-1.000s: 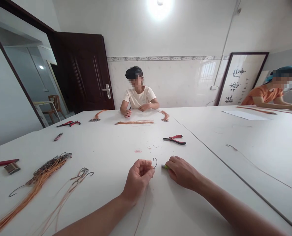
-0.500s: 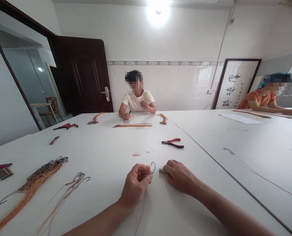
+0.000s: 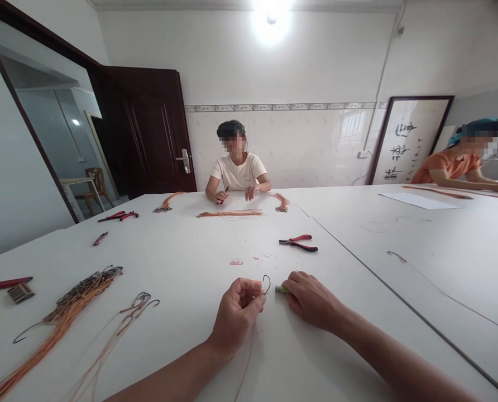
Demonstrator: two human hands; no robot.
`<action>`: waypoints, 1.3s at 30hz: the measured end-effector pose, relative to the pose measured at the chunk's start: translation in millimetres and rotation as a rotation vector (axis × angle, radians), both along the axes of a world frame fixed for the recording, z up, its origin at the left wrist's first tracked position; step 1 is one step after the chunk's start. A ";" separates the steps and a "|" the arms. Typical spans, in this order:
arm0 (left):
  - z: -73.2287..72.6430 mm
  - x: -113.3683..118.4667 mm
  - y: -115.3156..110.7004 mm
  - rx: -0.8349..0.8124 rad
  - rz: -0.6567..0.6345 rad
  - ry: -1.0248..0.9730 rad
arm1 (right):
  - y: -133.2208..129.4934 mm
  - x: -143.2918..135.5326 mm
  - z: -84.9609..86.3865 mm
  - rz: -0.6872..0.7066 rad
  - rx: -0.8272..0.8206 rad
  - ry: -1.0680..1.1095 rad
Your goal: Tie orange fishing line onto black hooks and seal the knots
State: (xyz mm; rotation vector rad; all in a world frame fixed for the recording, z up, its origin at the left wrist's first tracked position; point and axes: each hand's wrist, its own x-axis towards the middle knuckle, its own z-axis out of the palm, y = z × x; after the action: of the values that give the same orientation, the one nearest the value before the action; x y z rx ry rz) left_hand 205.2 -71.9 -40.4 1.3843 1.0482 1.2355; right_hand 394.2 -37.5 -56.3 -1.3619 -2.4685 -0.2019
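My left hand (image 3: 239, 312), with tan tape around its fingers, pinches a dark fishing hook (image 3: 267, 283) between thumb and forefinger. The hook's bend points up, and a thin line (image 3: 249, 357) runs from the hand down toward the table's front edge. Just to the right, my right hand (image 3: 310, 298) rests closed on the table around what looks like a green lighter (image 3: 281, 289). Its silvery end faces the hook, with a small gap between them. The fingers hide most of the lighter.
Pliers (image 3: 299, 243) lie beyond my hands. On the left are a large bundle of hooks on orange line (image 3: 71, 312), a few loose hooks (image 3: 138, 310), a wire spool (image 3: 20, 293) and a red-handled tool (image 3: 8, 283). A single hook (image 3: 395, 256) lies right. Two people sit across the table.
My view has turned slightly left, so everything sits a little further right. Both my hands keep their hold. The person opposite has lowered one hand to the table.
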 end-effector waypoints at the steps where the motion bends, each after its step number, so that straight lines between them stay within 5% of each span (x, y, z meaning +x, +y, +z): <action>1: -0.6 0.3 0.4 0.004 0.000 -0.002 | 0.3 0.1 -0.1 -0.003 0.005 -0.015; 26: -17.1 13.7 8.6 0.253 0.014 -0.001 | -23.9 -14.6 -6.1 -0.448 0.000 -0.022; 39: -22.3 10.5 5.7 0.252 -0.049 0.027 | -21.1 -10.9 -9.3 -0.475 0.009 0.019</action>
State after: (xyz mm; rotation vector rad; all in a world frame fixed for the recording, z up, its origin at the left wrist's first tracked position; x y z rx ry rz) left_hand 215.8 -66.1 -62.7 1.6127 0.8935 1.3510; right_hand 383.3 -58.6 -65.6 -1.9159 -2.0856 -0.3023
